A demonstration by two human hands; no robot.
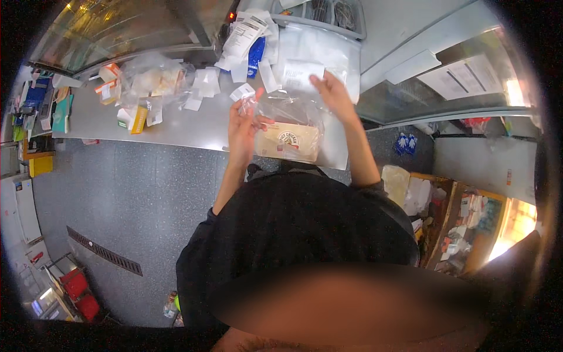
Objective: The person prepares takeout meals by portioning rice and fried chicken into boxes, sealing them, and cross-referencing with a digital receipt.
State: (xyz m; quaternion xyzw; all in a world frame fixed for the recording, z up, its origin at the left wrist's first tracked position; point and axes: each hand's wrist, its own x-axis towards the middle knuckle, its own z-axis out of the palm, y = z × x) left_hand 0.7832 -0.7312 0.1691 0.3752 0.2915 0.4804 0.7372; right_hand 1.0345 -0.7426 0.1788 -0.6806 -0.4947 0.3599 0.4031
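A clear plastic bag [308, 115] with a printed kraft food box [288, 141] inside lies at the near edge of the metal counter. My left hand [244, 125] is at the bag's left side, its fingers closed on the gathered plastic by a small white slip [242, 92]. Above and to the right, my right hand [332, 92] touches a printed paper receipt [303, 74], with finger and thumb at its right end. Whether the receipt is gripped or only touched, I cannot tell.
Printed papers [246, 35] and a blue packet [256, 57] lie at the back beside a grey divided tray [360, 26]. Further left on the metal counter [176, 132] are another filled clear bag [154, 81], small orange-white boxes [107, 90] and a yellow-white carton [138, 119].
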